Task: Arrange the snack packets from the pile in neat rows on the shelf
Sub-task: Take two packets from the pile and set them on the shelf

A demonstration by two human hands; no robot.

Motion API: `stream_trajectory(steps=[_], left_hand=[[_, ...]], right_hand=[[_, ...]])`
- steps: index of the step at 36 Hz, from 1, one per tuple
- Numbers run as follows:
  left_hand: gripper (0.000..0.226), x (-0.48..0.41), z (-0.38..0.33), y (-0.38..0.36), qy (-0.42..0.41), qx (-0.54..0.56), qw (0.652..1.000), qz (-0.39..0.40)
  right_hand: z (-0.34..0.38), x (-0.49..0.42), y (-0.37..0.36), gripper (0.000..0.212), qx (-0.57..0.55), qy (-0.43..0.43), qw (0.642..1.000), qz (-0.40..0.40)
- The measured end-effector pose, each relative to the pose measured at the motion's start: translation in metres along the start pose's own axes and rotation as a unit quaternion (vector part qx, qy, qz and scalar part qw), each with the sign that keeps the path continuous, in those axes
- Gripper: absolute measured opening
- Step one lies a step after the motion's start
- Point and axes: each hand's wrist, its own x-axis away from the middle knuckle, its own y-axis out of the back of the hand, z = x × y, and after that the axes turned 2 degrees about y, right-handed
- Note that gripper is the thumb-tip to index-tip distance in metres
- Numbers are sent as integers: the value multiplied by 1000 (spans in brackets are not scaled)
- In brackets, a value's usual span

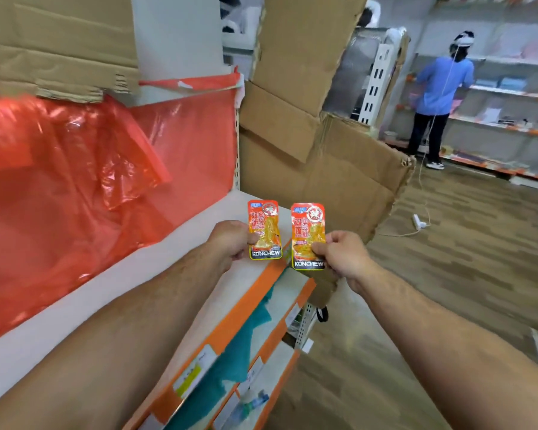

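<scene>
We hold two snack packets upright and side by side, just apart, over the front edge of the shelf. Our left hand pinches the left packet low on its side, and our right hand pinches the right packet likewise. They look light, thin and glossy, probably slippery, so edge pinches suit them. A red plastic sheet drapes the shelf's back, and cardboard leans at its far end.
</scene>
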Motion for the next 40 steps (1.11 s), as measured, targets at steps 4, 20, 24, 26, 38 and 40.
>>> stream_trajectory(steps=[4, 20, 24, 26, 38, 40], left_hand=[[23, -21, 1, 11, 4, -3, 1000, -27], [25, -46, 13, 59, 55, 27, 962, -265], [35, -34, 26, 67, 74, 58, 940, -329], [35, -25, 33, 69, 86, 63, 930, -351], [12, 48, 77, 88, 144, 77, 875, -456], [11, 59, 82, 94, 149, 72, 866, -471]], right_hand=[[8, -33, -17, 29, 18, 12, 999, 43], [39, -166, -118, 21, 76, 94, 945, 305], [45, -170, -144, 18, 88, 113, 918, 370], [47, -167, -153, 19, 98, 129, 903, 397], [43, -123, -204, 5, 113, 149, 843, 505], [43, -113, -210, 7, 118, 155, 832, 519]])
